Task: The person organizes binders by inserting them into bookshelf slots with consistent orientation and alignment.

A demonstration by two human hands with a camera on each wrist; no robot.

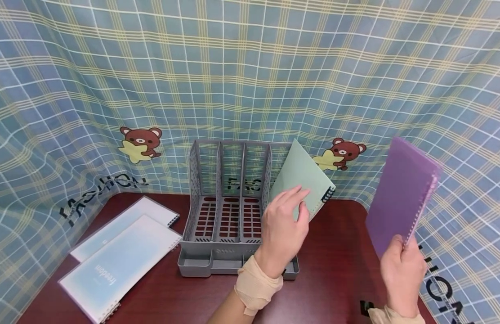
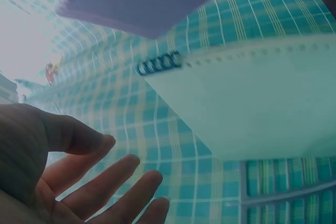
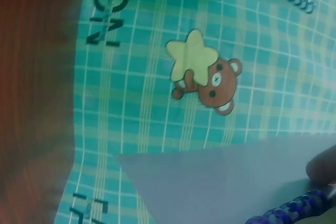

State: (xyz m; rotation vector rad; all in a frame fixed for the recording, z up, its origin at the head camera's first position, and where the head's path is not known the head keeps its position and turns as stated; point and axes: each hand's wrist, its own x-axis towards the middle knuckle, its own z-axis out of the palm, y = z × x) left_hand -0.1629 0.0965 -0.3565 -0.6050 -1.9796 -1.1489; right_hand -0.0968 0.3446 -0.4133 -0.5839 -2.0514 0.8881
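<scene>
A pale green spiral notebook (image 1: pixel 300 173) stands tilted in the rightmost slot of a grey desk file rack (image 1: pixel 234 246), its dark coil toward the front. My left hand (image 1: pixel 285 222) is in front of it, fingers loosely bent; in the left wrist view the hand (image 2: pixel 94 182) holds nothing, apart from the green notebook (image 2: pixel 252 103). Off to the right, my right hand (image 1: pixel 404 272) grips a purple spiral notebook (image 1: pixel 401 193) by its coil edge and holds it up in the air. In the right wrist view the purple notebook (image 3: pixel 210 182) shows beside the thumb.
Two light blue and white spiral notebooks (image 1: pixel 122 265) lie overlapping on the dark red table (image 1: pixel 327 270) left of the rack. The rack's other slots hold nothing. A checked cloth (image 1: pixel 234 67) with printed bears hangs behind and at both sides.
</scene>
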